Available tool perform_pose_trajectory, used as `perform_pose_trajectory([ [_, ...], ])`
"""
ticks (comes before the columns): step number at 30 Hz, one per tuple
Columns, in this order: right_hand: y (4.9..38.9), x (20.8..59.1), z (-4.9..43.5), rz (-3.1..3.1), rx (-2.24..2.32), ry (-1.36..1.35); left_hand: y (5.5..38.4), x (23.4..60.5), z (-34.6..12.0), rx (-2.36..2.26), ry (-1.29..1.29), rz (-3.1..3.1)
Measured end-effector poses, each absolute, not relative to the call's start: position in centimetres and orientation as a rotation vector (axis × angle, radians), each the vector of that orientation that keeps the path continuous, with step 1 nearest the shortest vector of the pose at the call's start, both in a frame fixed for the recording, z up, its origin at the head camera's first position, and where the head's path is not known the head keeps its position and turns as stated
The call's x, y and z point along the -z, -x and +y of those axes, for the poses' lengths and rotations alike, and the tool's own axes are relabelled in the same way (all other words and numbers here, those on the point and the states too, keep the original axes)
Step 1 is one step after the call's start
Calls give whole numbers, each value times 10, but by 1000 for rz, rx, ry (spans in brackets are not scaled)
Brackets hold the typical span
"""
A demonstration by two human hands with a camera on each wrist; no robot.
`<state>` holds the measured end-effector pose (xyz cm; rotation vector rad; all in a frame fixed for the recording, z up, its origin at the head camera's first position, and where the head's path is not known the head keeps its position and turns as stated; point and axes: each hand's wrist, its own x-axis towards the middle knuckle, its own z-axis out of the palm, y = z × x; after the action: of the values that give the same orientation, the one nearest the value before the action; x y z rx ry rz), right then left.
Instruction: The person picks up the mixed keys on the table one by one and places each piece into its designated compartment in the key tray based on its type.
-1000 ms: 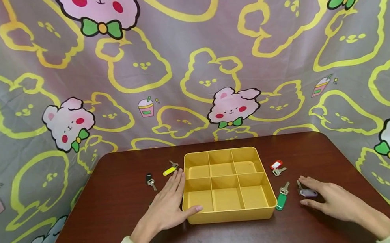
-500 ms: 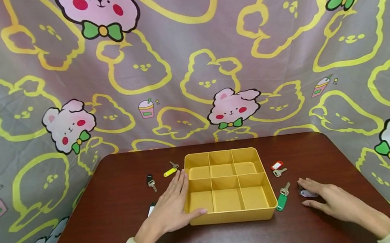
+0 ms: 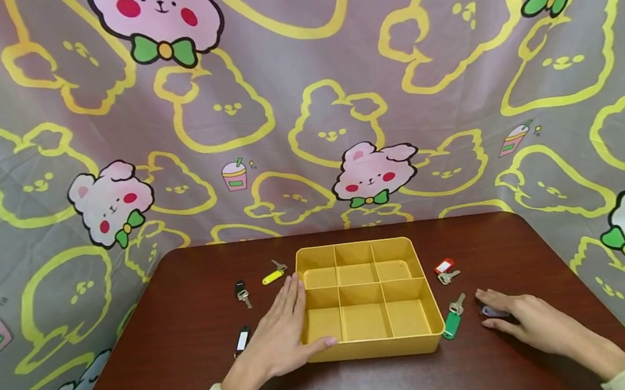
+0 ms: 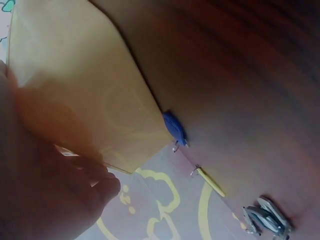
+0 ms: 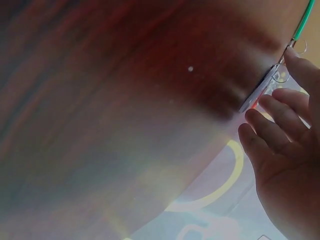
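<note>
My left hand (image 3: 282,338) lies along the left wall of a yellow six-section organizer box (image 3: 371,348), fingers straight, thumb reaching over the front rim. In the left wrist view its fingertips are at the box's rim. A blue key tag (image 4: 173,128) lies close to the box there, hidden behind the hand in the head view. On the right, my right hand (image 3: 528,315) hovers low around a key with a pale purple tag (image 3: 495,311), fingers behind and thumb in front. The right wrist view shows relaxed, spread fingers beside that tag (image 5: 256,95).
Left of the box lie keys with a yellow tag (image 3: 273,277), a black tag (image 3: 239,287) and a white-labelled black tag (image 3: 242,341). To its right are keys with a red tag (image 3: 444,265) and a green tag (image 3: 452,325). A patterned curtain (image 3: 282,128) borders the brown table (image 3: 190,335).
My left hand has shifted slightly right against the box, uncovering the white-labelled black tag. My right hand has edged over the purple tag, covering more of it.
</note>
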<state>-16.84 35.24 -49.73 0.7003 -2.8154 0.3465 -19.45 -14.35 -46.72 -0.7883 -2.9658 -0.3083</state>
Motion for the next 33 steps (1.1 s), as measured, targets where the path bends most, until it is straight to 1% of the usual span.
perform_pose_trajectory([
  [15,170,500,351,-2791,-329,-739,194,473,-142,151,768,-2910],
  [33,176,503,356,-2683,-329,-837,194,474,-141,147,755,-2904],
])
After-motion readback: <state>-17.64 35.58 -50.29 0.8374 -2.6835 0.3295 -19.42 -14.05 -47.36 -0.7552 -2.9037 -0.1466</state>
